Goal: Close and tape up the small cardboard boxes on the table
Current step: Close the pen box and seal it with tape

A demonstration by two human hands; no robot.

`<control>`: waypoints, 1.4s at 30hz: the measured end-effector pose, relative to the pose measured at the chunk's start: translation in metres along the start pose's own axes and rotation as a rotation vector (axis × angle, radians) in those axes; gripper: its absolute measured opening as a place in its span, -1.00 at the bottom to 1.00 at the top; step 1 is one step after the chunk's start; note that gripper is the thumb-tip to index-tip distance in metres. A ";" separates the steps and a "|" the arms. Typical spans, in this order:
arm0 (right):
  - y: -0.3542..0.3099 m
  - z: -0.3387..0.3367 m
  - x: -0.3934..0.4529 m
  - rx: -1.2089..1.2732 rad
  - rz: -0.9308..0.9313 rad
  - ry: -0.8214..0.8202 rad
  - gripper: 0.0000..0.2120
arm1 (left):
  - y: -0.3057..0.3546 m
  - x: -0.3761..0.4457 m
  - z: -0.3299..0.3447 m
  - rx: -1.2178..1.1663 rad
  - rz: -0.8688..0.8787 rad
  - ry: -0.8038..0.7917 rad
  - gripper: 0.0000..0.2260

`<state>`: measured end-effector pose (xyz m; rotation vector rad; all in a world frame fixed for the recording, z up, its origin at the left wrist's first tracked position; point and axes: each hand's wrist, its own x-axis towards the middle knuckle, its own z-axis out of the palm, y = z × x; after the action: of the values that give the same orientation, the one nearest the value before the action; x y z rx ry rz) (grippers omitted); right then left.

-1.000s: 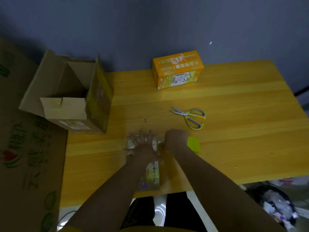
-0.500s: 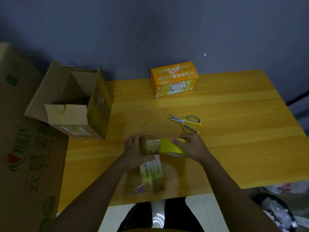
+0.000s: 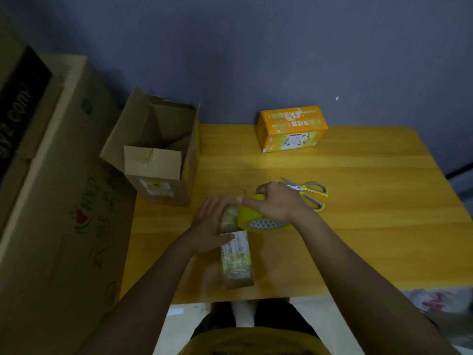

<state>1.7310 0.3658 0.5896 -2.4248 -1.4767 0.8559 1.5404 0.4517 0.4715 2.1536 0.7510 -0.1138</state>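
Observation:
A small cardboard box (image 3: 236,262) with a white label lies lengthwise on the yellow wooden table (image 3: 358,239), near its front edge. My right hand (image 3: 275,203) grips a yellow tape dispenser (image 3: 258,220) with its tape roll (image 3: 229,218), held just above the box's far end. My left hand (image 3: 208,226) lies flat with straight fingers against the left side of the roll and the box's far end. An orange closed box (image 3: 291,129) stands at the table's back edge.
Yellow-handled scissors (image 3: 308,193) lie right of my right hand. An open brown carton (image 3: 158,155) stands at the table's back left corner. A large printed carton (image 3: 58,213) fills the left side. A dark wall rises behind the table.
The dispenser has risen slightly and turned, its underside now showing. My left hand has flattened against the roll. The camera has pulled back and tilted, showing more of the left carton.

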 end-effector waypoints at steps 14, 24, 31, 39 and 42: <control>0.050 0.003 -0.010 0.549 0.212 -0.063 -0.49 | -0.005 -0.001 -0.010 -0.035 -0.038 -0.156 0.01; 0.086 0.024 0.008 -0.327 0.374 -0.132 -0.23 | -0.004 -0.001 -0.011 -0.086 -0.069 -0.204 0.01; 0.093 0.042 0.024 -0.298 0.328 -0.129 -0.31 | -0.003 0.001 -0.011 -0.129 -0.092 -0.210 0.02; 0.082 0.064 0.033 -0.403 0.325 -0.085 -0.26 | 0.033 0.006 -0.007 0.056 -0.272 -0.164 -0.15; 0.081 0.065 0.029 -0.402 0.357 -0.038 -0.26 | 0.063 0.021 0.005 0.131 -0.471 -0.072 -0.16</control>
<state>1.7664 0.3417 0.4910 -3.0509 -1.3564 0.7226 1.5934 0.4283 0.5046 2.0416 1.2239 -0.4953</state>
